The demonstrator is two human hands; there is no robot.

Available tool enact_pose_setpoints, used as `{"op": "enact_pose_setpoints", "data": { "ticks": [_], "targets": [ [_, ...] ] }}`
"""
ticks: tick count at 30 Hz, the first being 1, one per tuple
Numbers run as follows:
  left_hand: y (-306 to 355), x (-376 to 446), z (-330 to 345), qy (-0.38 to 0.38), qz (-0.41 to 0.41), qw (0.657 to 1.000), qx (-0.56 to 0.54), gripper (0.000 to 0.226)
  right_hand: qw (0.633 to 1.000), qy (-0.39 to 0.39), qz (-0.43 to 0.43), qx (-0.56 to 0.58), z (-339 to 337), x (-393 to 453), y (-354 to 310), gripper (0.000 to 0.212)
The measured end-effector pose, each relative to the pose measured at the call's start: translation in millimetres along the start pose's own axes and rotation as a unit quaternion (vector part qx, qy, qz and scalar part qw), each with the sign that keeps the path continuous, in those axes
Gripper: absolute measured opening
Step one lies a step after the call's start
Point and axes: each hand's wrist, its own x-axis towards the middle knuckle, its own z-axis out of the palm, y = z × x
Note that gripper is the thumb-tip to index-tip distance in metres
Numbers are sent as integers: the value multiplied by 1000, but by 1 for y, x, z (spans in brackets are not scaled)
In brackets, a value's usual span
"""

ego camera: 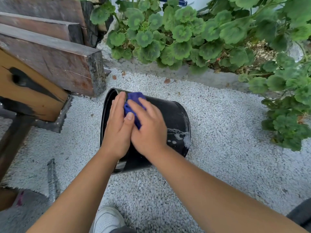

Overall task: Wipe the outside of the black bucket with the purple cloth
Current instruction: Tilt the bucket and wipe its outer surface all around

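Observation:
The black bucket (175, 115) lies on its side on white gravel, with its open mouth facing left. White streaks mark its wall near the base. The purple cloth (134, 98) is bunched on the upper side of the bucket close to the rim. My right hand (149, 128) holds the cloth against the bucket wall, fingers laid over it and thumb hidden. My left hand (117, 125) rests on the bucket just beside the rim with straight fingers, its thumb touching the cloth.
Stacked dark wooden beams (58, 61) stand close on the left, almost touching the bucket's rim. Leafy green plants (185, 39) fill the back and right side. A grey metal rod (52, 179) lies at lower left, and a white shoe (107, 219) is at the bottom.

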Motion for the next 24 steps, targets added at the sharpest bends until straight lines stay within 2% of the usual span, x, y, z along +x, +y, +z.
{"op": "enact_pose_setpoints", "data": {
  "ticks": [4, 7, 10, 16, 19, 22, 24],
  "targets": [
    [0, 3, -1, -5, -21, 1000, -21, 100, 998, 46, -30, -13, 14, -16, 1, 39],
    [0, 8, -6, 1, -31, 999, 7, 84, 993, 45, -78, -81, 12, -28, 36, 38],
    [-5, 8, -13, 16, -50, 999, 10, 67, 992, 19, -20, -126, 4, -40, 71, 41],
    [1, 7, -8, 12, -41, 999, 9, 64, 988, 15, 94, -121, -11, -36, 104, 45],
    [-8, -8, -17, 6, 20, 1000, -9, 68, 986, 7, 114, -119, -15, -37, 114, 44],
    [-25, -36, -25, -57, 90, 994, 35, 78, 986, 9, 112, -125, -12, -34, 115, 45],
    [-33, -48, -21, -64, 89, 992, 62, 83, 986, 14, 113, -123, -12, -32, 112, 45]
  ]
}}
